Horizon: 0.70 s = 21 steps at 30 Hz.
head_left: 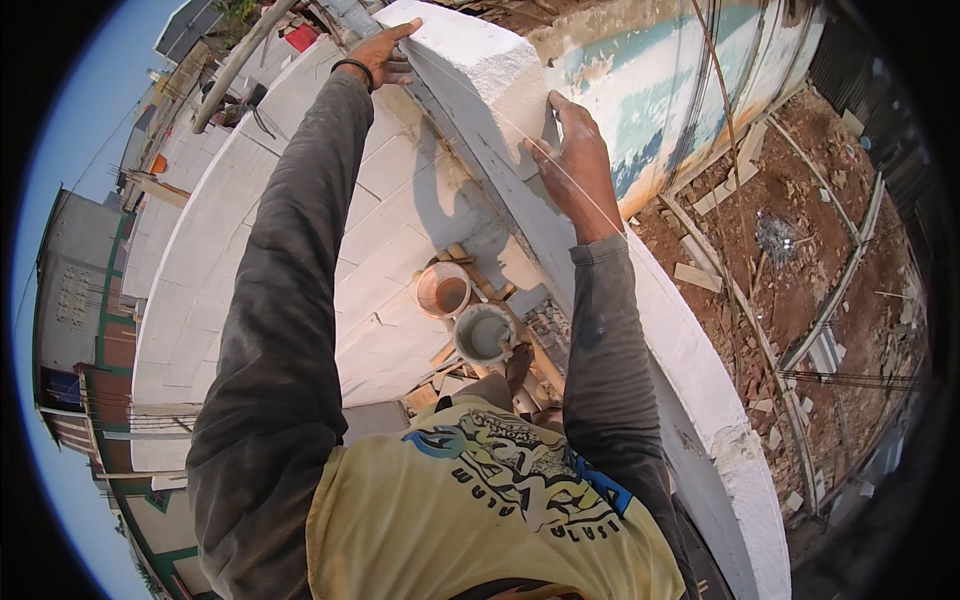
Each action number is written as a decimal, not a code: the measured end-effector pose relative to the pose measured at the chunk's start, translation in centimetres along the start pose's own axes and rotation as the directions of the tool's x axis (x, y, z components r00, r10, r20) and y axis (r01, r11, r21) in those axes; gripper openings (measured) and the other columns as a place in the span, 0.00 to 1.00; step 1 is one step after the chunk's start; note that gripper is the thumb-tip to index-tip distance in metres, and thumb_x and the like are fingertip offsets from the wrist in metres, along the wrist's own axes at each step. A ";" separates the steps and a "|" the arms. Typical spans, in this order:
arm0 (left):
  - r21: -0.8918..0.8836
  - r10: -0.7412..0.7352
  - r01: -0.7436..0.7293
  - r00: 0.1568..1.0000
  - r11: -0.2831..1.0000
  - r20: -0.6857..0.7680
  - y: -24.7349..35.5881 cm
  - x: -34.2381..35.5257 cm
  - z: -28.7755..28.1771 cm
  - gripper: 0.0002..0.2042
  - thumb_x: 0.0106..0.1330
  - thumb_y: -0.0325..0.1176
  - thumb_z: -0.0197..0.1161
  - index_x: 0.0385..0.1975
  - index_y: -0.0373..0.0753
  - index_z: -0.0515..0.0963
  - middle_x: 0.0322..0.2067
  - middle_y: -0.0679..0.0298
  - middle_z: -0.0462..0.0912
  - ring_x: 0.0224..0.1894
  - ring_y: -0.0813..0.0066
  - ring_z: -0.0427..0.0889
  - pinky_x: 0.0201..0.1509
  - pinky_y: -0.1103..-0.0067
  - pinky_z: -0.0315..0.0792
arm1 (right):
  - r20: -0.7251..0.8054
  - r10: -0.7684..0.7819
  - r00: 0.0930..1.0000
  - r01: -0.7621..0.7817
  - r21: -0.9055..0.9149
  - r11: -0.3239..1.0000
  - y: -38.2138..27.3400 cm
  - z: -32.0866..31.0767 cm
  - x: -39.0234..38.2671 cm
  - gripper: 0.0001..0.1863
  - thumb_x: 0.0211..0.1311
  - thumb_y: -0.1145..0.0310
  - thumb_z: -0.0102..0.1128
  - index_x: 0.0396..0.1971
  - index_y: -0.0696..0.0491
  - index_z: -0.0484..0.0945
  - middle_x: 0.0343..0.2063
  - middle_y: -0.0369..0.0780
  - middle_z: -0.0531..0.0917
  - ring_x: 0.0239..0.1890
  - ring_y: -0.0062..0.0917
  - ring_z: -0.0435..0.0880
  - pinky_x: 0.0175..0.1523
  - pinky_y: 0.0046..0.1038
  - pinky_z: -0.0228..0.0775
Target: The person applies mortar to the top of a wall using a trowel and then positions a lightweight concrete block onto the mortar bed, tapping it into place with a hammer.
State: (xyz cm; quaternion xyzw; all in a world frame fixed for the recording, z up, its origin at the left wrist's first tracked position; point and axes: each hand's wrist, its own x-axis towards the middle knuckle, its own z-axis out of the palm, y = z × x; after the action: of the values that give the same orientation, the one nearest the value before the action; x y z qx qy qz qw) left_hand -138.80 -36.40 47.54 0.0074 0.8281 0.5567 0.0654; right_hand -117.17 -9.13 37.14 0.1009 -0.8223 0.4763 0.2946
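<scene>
A white lightweight concrete block (470, 50) lies along the top of the white block wall (700, 400). My left hand (385, 55), with a dark band at its wrist, grips the block's left side near the far end, thumb over the top edge. At the near end, my right hand (580, 165) presses against the block's corner with thumb and fingers apart; part of its grip is hidden. A thin string (570, 178) stretches along the wall past the block and my right wrist.
Below, between the walls, stand an orange bucket (428, 290) and a grey bucket (462, 335) containing grey material. A weathered blue-and-white wall (650, 90) rises at the far right. Right of my wall, lower down, is reddish soil (750, 290) with timber and rubble.
</scene>
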 end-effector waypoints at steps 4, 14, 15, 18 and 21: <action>-0.030 0.028 -0.028 1.000 0.999 -0.012 -0.6 0.6 0.1 0.54 0.53 0.59 0.72 0.68 0.28 0.50 0.64 0.32 0.55 0.65 0.37 0.62 0.64 0.49 0.66 | 0.000 0.025 1.000 -0.025 -0.013 1.000 -0.1 0.7 -0.4 0.40 0.48 0.69 0.73 0.61 0.64 0.65 0.58 0.52 0.72 0.60 0.45 0.70 0.64 0.38 0.63; -0.424 -0.042 0.060 0.998 0.903 0.053 -4.5 5.9 -2.0 0.32 0.66 0.47 0.58 0.65 0.35 0.61 0.63 0.42 0.62 0.63 0.47 0.67 0.64 0.61 0.67 | -0.074 0.027 0.997 -0.036 -0.125 0.992 -0.6 2.9 -0.1 0.51 0.44 0.61 0.78 0.65 0.65 0.58 0.56 0.55 0.70 0.59 0.48 0.68 0.63 0.42 0.63; -0.534 -0.117 0.128 0.992 0.836 0.054 -6.3 6.9 -3.6 0.23 0.73 0.43 0.50 0.63 0.38 0.67 0.62 0.49 0.68 0.62 0.58 0.71 0.66 0.69 0.66 | -0.052 0.025 0.998 -0.030 -0.105 0.994 -1.0 3.4 -0.4 0.53 0.43 0.60 0.78 0.66 0.66 0.56 0.57 0.57 0.68 0.59 0.48 0.67 0.63 0.43 0.62; -0.438 -0.183 0.202 0.979 0.876 0.086 -7.8 7.4 -4.4 0.22 0.73 0.43 0.50 0.62 0.39 0.69 0.59 0.49 0.71 0.59 0.56 0.73 0.65 0.68 0.68 | -0.069 0.007 0.998 -0.013 -0.094 0.995 -1.3 4.9 -0.7 0.59 0.42 0.59 0.79 0.67 0.69 0.49 0.58 0.59 0.66 0.61 0.50 0.65 0.64 0.43 0.61; -0.222 0.158 -0.145 0.987 0.964 0.038 -2.0 2.5 2.4 0.54 0.51 0.55 0.75 0.70 0.30 0.50 0.65 0.26 0.45 0.66 0.23 0.53 0.60 0.42 0.68 | -0.094 0.073 0.993 -0.086 -0.141 0.986 0.4 4.2 0.5 0.60 0.44 0.58 0.78 0.68 0.70 0.45 0.61 0.62 0.62 0.65 0.51 0.61 0.68 0.41 0.57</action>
State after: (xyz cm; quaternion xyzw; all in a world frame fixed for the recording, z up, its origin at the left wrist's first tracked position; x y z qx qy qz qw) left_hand -140.89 -34.73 44.49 0.0788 0.7568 0.6473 0.0458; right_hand -119.40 -12.41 35.59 0.0250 -0.8442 0.4307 0.3181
